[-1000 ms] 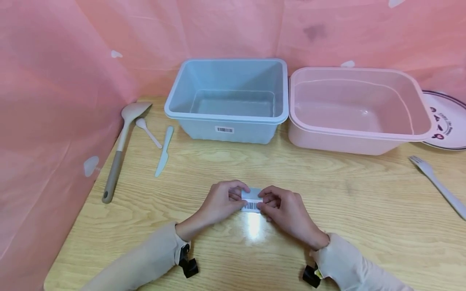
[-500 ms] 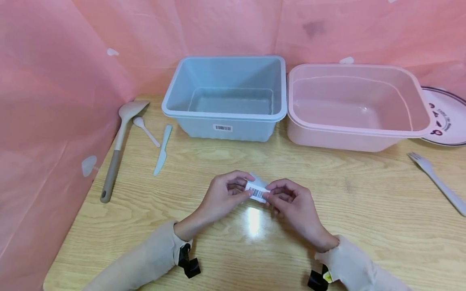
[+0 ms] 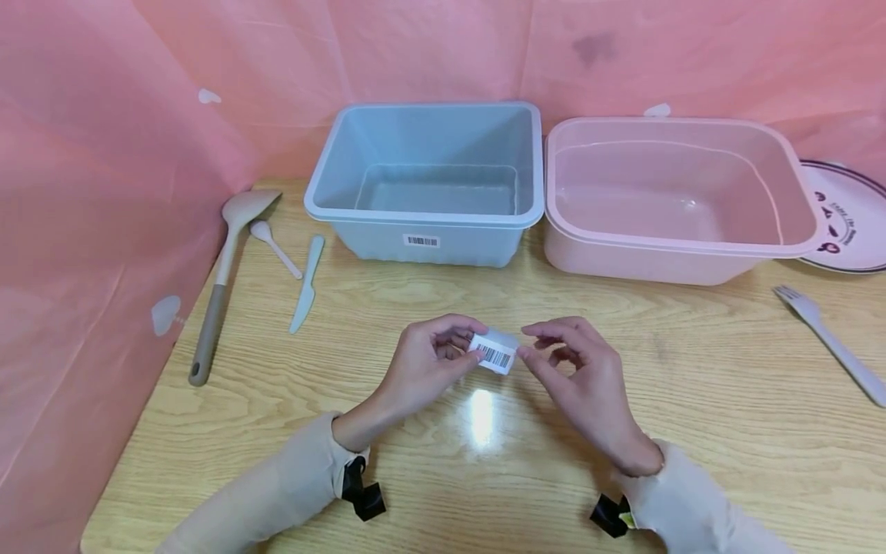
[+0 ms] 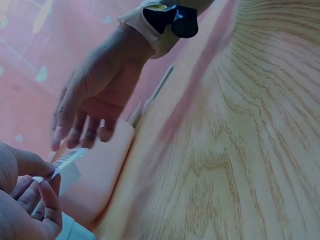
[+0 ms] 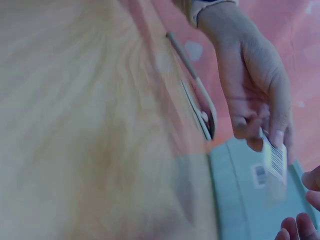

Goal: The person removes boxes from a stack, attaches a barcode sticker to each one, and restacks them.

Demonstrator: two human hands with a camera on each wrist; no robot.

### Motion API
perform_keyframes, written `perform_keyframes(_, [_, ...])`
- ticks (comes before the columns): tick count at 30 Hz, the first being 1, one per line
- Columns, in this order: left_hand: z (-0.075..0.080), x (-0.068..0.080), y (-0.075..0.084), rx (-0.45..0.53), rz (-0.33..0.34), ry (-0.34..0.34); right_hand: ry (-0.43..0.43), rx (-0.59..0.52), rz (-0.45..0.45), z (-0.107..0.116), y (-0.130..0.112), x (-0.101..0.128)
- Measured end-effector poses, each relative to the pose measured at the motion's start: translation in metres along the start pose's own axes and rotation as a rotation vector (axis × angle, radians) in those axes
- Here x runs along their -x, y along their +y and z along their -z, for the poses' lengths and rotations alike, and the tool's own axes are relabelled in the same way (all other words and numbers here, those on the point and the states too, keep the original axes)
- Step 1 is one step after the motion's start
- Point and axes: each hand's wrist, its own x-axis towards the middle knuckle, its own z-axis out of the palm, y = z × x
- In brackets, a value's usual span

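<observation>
My left hand (image 3: 431, 355) pinches a small, thin, pale grey-blue piece with a white barcode label (image 3: 495, 357) between thumb and fingers, just above the table. The label faces up in the head view. At its right end is my right hand (image 3: 584, 377), fingers loosely bent and spread, thumb tip close to the corner. The right wrist view shows the piece (image 5: 275, 167) hanging from the left hand (image 5: 255, 80), with a gap to the right fingers (image 5: 301, 227). What the piece is cannot be made out.
A blue-grey bin (image 3: 425, 238) and a pink bin (image 3: 651, 261) stand side by side at the back, a plate (image 3: 854, 223) behind the pink one. On the left lie a ladle (image 3: 220, 292), a small spoon (image 3: 277, 250) and a knife (image 3: 307, 285); a fork (image 3: 831, 338) lies right.
Both hands have lifted the labelled piece slightly up and away from the person, tilting it. The right fingers have let go and moved right, while the left hand keeps its pinch.
</observation>
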Motion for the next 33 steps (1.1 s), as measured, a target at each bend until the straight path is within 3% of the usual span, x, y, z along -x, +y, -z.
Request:
perform_keyframes(5, [0.000,-0.001,0.002,0.006,0.001,-0.005,0.038,0.025,0.124,0.002,-0.006,-0.007])
perform_keyframes(14, [-0.003,-0.003,0.003,0.006,-0.014,-0.034,-0.010,0.089,0.309,-0.013,-0.010,-0.013])
perform_keyframes(23, [-0.004,-0.004,0.005,0.003,-0.008,-0.047,-0.019,0.177,0.276,-0.016,-0.007,-0.014])
perform_keyframes(33, [-0.005,-0.004,0.006,0.024,0.016,-0.044,0.015,0.206,0.329,-0.017,-0.008,-0.015])
